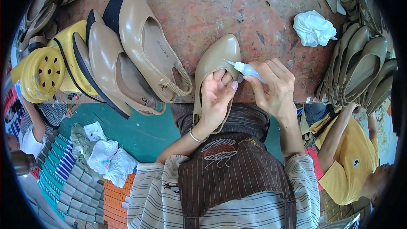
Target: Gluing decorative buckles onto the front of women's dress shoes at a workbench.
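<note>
Dark brown, pinstriped cloth apron (241, 182), worn over a white shirt with dark stripes (146, 195), fills the foreground. Beyond it, a glossy tan shoe with a pointed toe (218, 53) lies toe-forward across the near edge of a worn, reddish-brown table (190, 17). Left hand (217, 95): grasping the shoe, fingers inside its opening. Right hand (273, 85): gripping a small, whitish bottle with a narrow nozzle (250, 71); the tip is at the shoe's upper, contact indeterminable. To the left, further tan slingback shoes (142, 21) beside a yellow perforated clog (43, 68); to the right, crumpled white material (314, 28) and clustered tan shoes (356, 63).
</note>
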Action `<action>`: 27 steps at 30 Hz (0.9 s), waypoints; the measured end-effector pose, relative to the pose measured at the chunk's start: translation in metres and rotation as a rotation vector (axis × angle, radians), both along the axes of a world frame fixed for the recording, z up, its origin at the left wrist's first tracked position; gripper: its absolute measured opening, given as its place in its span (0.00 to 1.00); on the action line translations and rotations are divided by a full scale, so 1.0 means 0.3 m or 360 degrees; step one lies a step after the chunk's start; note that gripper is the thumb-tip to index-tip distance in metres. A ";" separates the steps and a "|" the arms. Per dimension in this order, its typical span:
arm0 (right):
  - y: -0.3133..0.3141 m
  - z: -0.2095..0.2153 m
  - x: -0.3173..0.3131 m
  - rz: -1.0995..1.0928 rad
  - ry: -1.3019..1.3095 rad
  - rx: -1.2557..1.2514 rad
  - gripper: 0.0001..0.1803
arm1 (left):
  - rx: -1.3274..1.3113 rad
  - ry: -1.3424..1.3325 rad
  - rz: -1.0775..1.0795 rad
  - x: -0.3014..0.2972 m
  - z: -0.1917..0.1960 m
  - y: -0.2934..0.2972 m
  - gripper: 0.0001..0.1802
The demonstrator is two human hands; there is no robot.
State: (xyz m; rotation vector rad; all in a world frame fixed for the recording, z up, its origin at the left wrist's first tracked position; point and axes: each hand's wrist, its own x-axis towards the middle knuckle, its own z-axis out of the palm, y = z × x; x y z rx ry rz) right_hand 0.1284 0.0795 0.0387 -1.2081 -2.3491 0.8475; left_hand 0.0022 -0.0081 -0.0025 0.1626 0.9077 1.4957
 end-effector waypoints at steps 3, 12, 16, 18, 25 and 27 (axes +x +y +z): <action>-0.003 0.001 0.001 0.0002 -0.0029 0.0003 0.11 | 0.0010 -0.0005 0.0000 0.001 -0.002 -0.002 0.18; -0.003 -0.007 -0.007 0.0018 -0.0020 0.0032 0.09 | 0.0038 -0.0012 0.0000 0.003 -0.003 -0.007 0.19; -0.004 0.001 0.015 0.0006 -0.0064 0.0004 0.09 | -0.0020 0.0044 -0.0016 -0.001 -0.007 -0.010 0.16; -0.005 -0.004 0.029 -0.0034 -0.0078 -0.0079 0.10 | -0.0021 0.0041 -0.0010 -0.004 -0.006 -0.006 0.15; 0.064 -0.076 0.055 -0.0541 0.0723 -0.0493 0.14 | -0.0018 0.0051 0.0019 -0.002 0.004 0.016 0.12; 0.102 -0.105 -0.003 -0.0600 0.1025 -0.0503 0.14 | 0.0093 -0.0016 0.0068 0.005 -0.037 -0.025 0.12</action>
